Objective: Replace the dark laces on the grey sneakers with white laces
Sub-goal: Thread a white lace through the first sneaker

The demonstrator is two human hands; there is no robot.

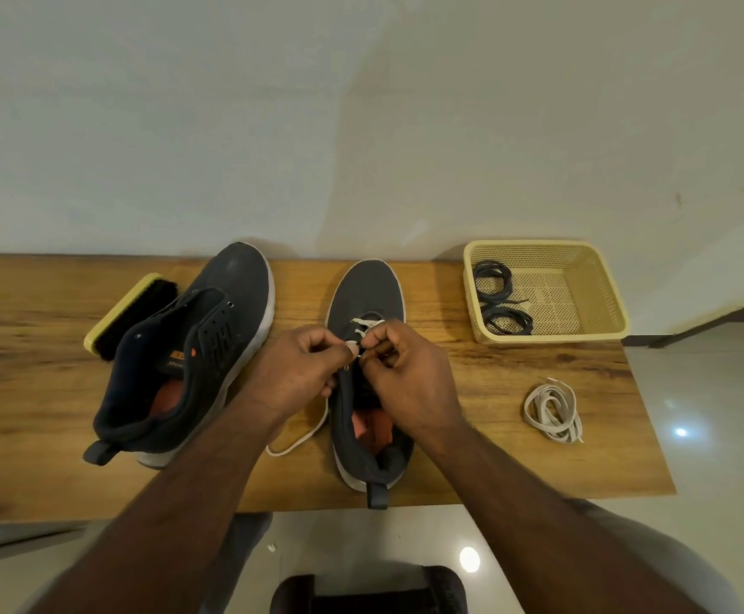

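Note:
Two grey sneakers stand on a wooden table. The left sneaker leans on its side with no lace in its eyelets. The right sneaker stands upright, toe away from me, with a white lace threaded through its front eyelets. My left hand and my right hand meet over its tongue, each pinching a part of this white lace. One loose end of the lace trails onto the table left of the shoe. A second white lace lies coiled at the right.
A cream plastic basket at the back right holds two coiled dark laces. A shoe brush with a yellow back lies behind the left sneaker. The table stands against a white wall. Glossy floor tiles lie below and to the right.

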